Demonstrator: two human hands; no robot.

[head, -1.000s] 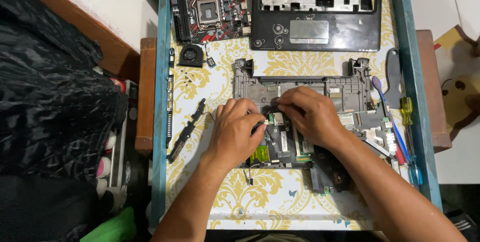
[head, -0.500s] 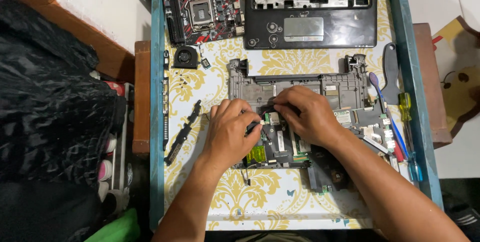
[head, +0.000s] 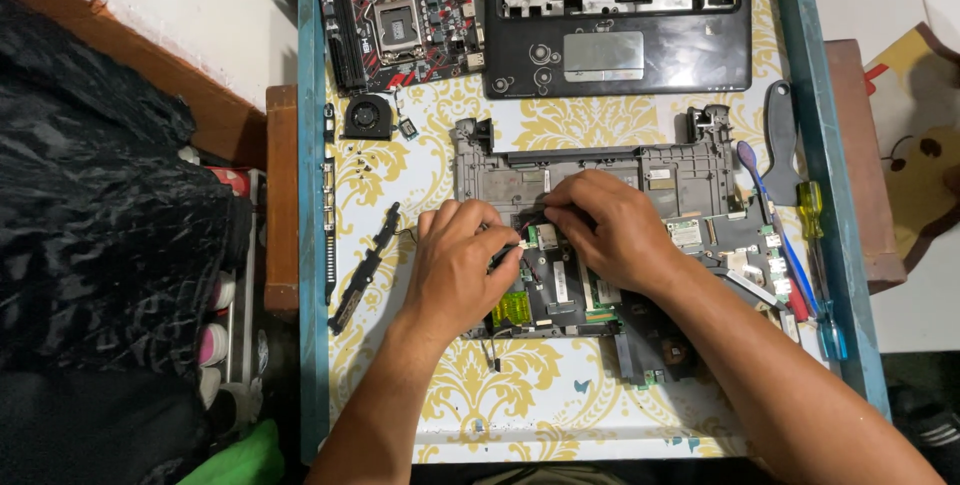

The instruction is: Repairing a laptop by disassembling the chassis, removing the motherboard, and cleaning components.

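Both hands (head: 455, 265) (head: 605, 225) pinched small connectors at the laptop base's (head: 600, 170) centre, mid-disassembly; gentle lifting seemed next.

Both hands on opened laptop base (head: 600, 185), mid-table. Left hand (head: 455, 265) and right hand (head: 605, 230) fingertips meeting at board centre. Far: palmrest (head: 615, 55), motherboard (head: 395, 15). Left: fan (head: 365, 117). Right: screwdrivers (head: 812, 245).

Left hand (head: 458, 265) shifted slightly up-left on laptop base (head: 600, 235); right hand (head: 605, 227) barely moved.
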